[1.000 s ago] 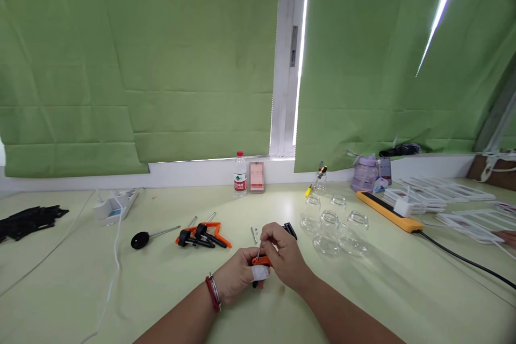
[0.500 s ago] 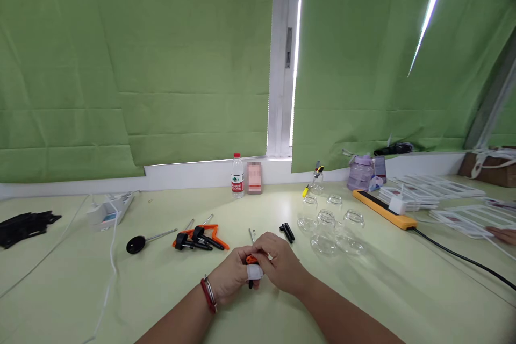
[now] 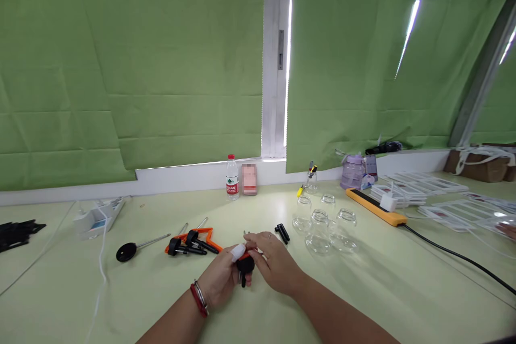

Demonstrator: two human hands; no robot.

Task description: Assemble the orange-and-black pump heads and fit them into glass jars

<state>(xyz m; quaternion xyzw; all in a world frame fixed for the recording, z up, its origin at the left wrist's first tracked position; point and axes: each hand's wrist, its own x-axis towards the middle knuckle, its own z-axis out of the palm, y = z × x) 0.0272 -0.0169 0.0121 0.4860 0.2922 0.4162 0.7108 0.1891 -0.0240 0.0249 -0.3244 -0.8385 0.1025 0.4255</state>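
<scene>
Near the front middle of the table, my left hand (image 3: 221,275) is closed around a black-and-orange part (image 3: 245,263) with a round black head and a thin black stem pointing down. White tape wraps my left thumb. My right hand (image 3: 276,262) pinches the orange upper side of the same part; its fingertips hide much of it. Left of my hands lie similar parts (image 3: 193,242), with black heads and stems, orange frames and thin metal rods. Further left is a black disc with a metal rod (image 3: 127,251). Small black tube-like pieces (image 3: 282,233) lie just beyond my right hand.
Several clear glass jars (image 3: 320,234) stand to the right. A water bottle (image 3: 232,180) and a pink box (image 3: 249,180) are at the back. White cables and a power strip (image 3: 99,217) sit left; an orange power strip (image 3: 374,207) and another person's hand (image 3: 506,230) are at right.
The held part has turned so its round black head now shows below my left thumb, which has lifted. The camera view has shifted slightly to the right.
</scene>
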